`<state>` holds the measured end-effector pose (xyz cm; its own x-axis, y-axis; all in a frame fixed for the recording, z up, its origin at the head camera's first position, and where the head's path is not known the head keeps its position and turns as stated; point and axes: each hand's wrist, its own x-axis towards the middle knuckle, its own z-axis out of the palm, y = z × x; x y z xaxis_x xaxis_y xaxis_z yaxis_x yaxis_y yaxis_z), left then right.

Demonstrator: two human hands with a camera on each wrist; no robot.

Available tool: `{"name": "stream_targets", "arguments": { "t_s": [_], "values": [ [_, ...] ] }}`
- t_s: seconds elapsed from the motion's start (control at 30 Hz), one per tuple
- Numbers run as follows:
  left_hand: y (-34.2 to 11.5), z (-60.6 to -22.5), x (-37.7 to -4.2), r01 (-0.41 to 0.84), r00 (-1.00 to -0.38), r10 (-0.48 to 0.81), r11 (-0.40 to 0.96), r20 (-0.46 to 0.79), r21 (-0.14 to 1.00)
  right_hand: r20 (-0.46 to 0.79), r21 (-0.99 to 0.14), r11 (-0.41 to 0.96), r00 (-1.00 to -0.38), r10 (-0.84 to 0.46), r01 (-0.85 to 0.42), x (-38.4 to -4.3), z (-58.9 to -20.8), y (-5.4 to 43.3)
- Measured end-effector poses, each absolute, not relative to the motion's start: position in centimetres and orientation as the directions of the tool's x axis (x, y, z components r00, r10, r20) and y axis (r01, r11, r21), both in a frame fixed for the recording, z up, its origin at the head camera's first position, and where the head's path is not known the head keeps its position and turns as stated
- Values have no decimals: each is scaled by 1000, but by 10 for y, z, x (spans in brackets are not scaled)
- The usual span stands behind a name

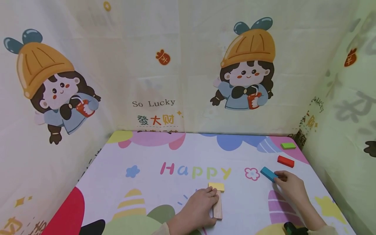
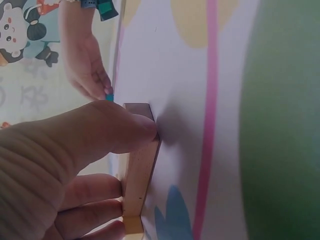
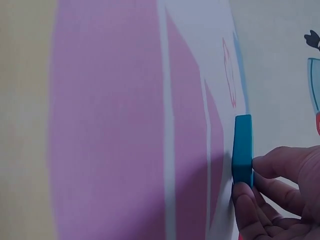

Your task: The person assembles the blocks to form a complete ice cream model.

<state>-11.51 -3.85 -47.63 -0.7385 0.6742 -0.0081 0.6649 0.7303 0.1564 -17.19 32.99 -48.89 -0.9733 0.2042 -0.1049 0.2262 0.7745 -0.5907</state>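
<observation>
On the table mat, a plain wooden block lies lengthwise, its far end against a yellow block set crosswise. My left hand holds the wooden block, thumb at its near end and fingers along its side toward the yellow one. In the left wrist view the thumb overlaps the top of the wooden block. Off to the right, my right hand pinches a blue block by its near end. The right wrist view shows the blue block between thumb and fingers.
A red block lies just beyond the blue one, and a green block sits near the far right corner. Printed fabric walls rise behind and beside the patterned table mat.
</observation>
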Motion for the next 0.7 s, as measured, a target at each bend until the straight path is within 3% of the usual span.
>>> {"name": "stream_targets", "arguments": {
  "t_s": [0.27,0.7],
  "values": [
    [-37,-476,-115,668,-737,675,730,-5,141,-12,-604,786,-988,154,129,-178,-491,306],
    [-39,-478,-116,663,-739,673,730,-6,163,-39,-629,772,-995,91,95,-191,-484,264]
  ]
}}
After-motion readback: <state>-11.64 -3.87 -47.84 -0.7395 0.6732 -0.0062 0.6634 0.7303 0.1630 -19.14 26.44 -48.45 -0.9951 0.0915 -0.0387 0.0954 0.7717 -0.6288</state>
